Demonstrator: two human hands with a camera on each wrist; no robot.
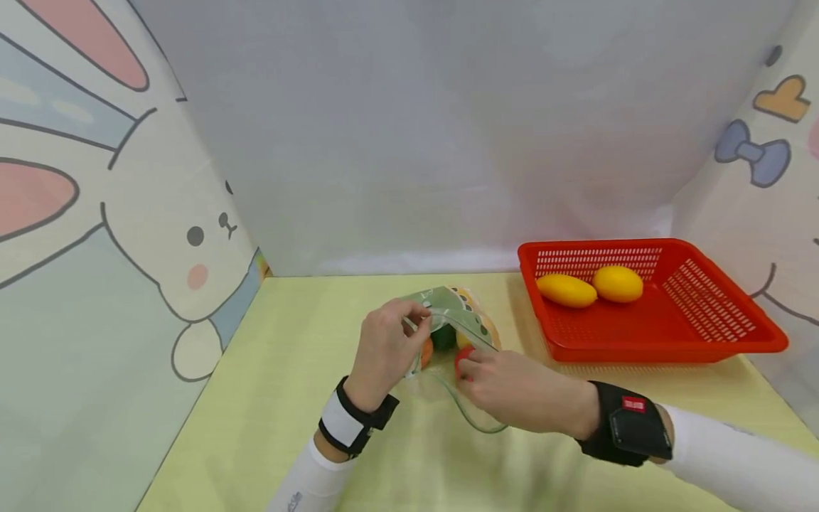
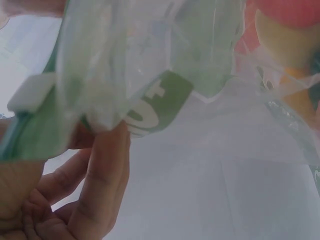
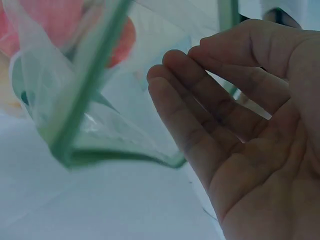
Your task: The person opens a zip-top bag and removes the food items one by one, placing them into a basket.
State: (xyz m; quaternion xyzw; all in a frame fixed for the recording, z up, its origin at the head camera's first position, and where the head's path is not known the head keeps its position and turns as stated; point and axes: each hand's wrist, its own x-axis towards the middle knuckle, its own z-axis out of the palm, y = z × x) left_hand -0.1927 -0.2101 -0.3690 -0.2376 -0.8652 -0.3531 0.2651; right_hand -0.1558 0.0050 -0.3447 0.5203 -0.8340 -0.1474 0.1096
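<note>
Bag (image 1: 441, 297), clear plastic with green print, lies on the table (image 1: 307, 427) in front of the person, its mouth turned back toward the body, which seems to give both hands a straight way to the opening. The left hand (image 1: 390, 348) pinches the plastic at the mouth, with a white slider (image 2: 31, 92) just beside its fingers; thin film like this would likely sag shut by itself, so the pinch probably serves to lift the upper side off the lower. A green rim (image 3: 95, 80) curves below the mouth, parted from the raised side. The right hand (image 1: 512, 384) is at the opening, palm and fingers nearly straight in its wrist view, gripping nothing that shows there. From the head view its fingertips overlap a red fruit (image 1: 463, 359); whether they touch it cannot be told. Around that fruit, within the bag, sit an orange piece (image 1: 426, 353), a dark green one (image 1: 443, 338) and a yellow one (image 1: 462, 340), partly hidden by film and fingers; their bulk may help hold the far end open. Apart from all this, the red basket (image 1: 665, 353) stands to the right, within the right arm's easy reach, with two yellow fruits (image 1: 566, 291) toward its far left corner.
</note>
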